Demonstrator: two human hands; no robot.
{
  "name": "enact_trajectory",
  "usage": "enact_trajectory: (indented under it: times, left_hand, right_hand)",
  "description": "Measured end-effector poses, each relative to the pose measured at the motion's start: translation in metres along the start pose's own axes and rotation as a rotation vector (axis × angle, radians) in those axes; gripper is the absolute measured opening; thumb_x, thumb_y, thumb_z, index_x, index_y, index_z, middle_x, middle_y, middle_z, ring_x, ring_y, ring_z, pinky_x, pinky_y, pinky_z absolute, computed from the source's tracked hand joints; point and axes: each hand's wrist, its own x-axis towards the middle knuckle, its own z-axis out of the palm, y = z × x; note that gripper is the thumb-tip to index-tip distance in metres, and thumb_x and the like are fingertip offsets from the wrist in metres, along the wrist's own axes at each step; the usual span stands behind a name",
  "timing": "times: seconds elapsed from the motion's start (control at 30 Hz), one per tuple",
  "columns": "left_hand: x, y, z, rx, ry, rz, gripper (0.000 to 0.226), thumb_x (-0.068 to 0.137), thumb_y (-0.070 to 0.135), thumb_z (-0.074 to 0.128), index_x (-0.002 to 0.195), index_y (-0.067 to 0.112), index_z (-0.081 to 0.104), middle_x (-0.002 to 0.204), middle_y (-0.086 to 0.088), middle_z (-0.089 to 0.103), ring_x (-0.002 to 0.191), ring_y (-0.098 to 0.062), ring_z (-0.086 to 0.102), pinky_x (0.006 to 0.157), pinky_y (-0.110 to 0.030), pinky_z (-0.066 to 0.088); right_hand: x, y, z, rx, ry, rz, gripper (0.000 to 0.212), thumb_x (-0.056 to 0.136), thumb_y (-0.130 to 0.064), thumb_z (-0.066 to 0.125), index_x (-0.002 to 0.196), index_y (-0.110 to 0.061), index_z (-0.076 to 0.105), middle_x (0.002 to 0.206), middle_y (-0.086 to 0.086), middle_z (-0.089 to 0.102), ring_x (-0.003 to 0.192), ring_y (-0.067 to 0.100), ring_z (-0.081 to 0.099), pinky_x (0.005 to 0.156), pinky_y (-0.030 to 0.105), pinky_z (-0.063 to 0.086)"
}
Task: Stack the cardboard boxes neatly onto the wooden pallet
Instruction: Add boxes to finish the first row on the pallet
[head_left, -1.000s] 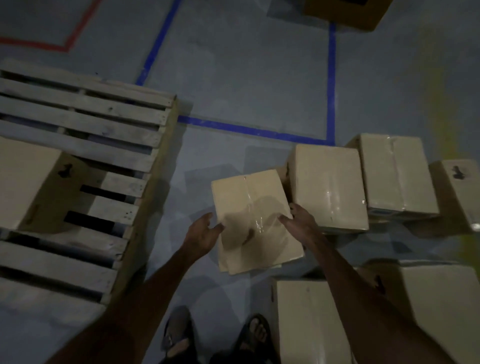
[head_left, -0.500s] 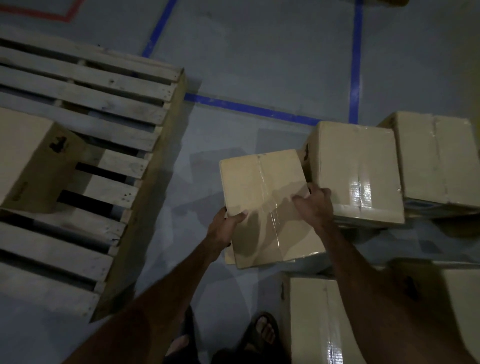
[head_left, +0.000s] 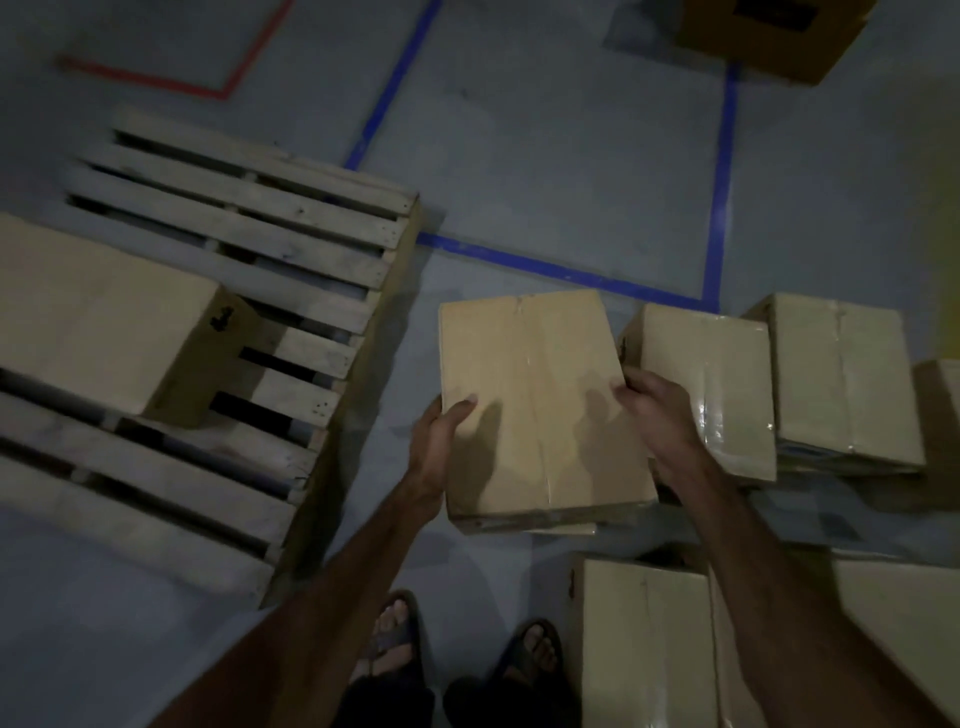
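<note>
Both hands are on it: the left hand (head_left: 441, 441) clamps the near-left edge of the taped cardboard box (head_left: 540, 410), thumb over the top, and the right hand (head_left: 657, 415) grips the right edge, fingers curled round the side. The box sits between the two forearms, just to the right of the wooden pallet (head_left: 249, 291), and looks to be clear of the floor, though its underside is hidden.

Now the risks. Both grips sit toward the near end of the box, so the far end could dip and slide out of the hands if the load inside is heavy. The taped top seam is glossy, and a thumb could skid on it. Swinging left, the box's corner could catch the pallet's raised edge. And those open gaps between the slats: set down crooked, an edge may sink into one and the stack would lean. One box on the pallet (head_left: 104, 317) already occupies the left side, so a careless landing could knock it askew.

Sandalled feet (head_left: 467, 660) stand right below the load, a bad spot for a drop.

Right of the pallet, more sealed boxes (head_left: 841, 379) crowd the grey concrete floor (head_left: 545, 156), which carries blue tape lines (head_left: 719, 182) and a red tape corner (head_left: 156, 78). The room is dim, so edges are hard to judge.
</note>
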Motion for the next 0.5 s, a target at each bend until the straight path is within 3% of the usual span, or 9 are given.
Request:
enact_trajectory:
  times: [0.13, 0.23, 0.33, 0.43, 0.5]
  left_hand:
    - [-0.064, 0.081, -0.034, -0.038, -0.023, 0.012, 0.049, 0.09, 0.049, 0.07, 0.132, 0.024, 0.071, 0.123, 0.007, 0.075, 0.121, -0.022, 0.065, 0.112, -0.052, 0.046]
    - [-0.115, 0.146, -0.06, -0.084, 0.011, 0.033, 0.05, 0.091, 0.047, 0.071, 0.13, 0.016, 0.071, 0.12, -0.003, 0.077, 0.116, -0.029, 0.069, 0.108, -0.055, 0.05]
    - [-0.16, 0.202, -0.091, -0.094, 0.007, 0.07, 0.071, 0.075, 0.059, 0.078, 0.132, 0.017, 0.07, 0.123, -0.005, 0.075, 0.118, -0.031, 0.068, 0.107, -0.055, 0.051]
    - [-0.205, 0.246, -0.122, -0.066, 0.029, 0.112, 0.058, 0.086, 0.05, 0.074, 0.132, 0.016, 0.07, 0.123, -0.003, 0.075, 0.118, -0.027, 0.068, 0.106, -0.049, 0.051]
    - [-0.233, 0.267, -0.143, -0.035, 0.064, 0.124, 0.045, 0.095, 0.041, 0.068, 0.133, 0.016, 0.07, 0.12, -0.001, 0.076, 0.115, -0.024, 0.068, 0.098, -0.041, 0.054]
  right_hand:
    - [-0.064, -0.071, 0.0, 0.15, 0.009, -0.011, 0.032, 0.103, -0.013, 0.061, 0.133, -0.024, 0.068, 0.113, -0.006, 0.075, 0.099, 0.009, 0.07, 0.082, 0.026, 0.057]
    - [-0.111, -0.125, 0.004, 0.277, -0.008, 0.024, 0.035, 0.103, -0.019, 0.06, 0.137, -0.022, 0.067, 0.129, -0.002, 0.072, 0.12, 0.021, 0.066, 0.103, 0.042, 0.054]
    - [-0.157, -0.186, 0.013, 0.368, -0.085, 0.031, 0.036, 0.105, -0.019, 0.057, 0.141, -0.022, 0.064, 0.132, 0.0, 0.071, 0.125, 0.026, 0.064, 0.103, 0.048, 0.053]
    - [-0.199, -0.237, 0.026, 0.356, -0.161, -0.01, 0.041, 0.104, -0.019, 0.058, 0.145, -0.02, 0.06, 0.137, 0.001, 0.068, 0.129, 0.024, 0.062, 0.111, 0.052, 0.048]
    - [-0.224, -0.262, 0.036, 0.336, -0.208, -0.027, 0.044, 0.103, -0.018, 0.059, 0.147, -0.02, 0.057, 0.14, 0.0, 0.066, 0.132, 0.023, 0.06, 0.114, 0.052, 0.046]
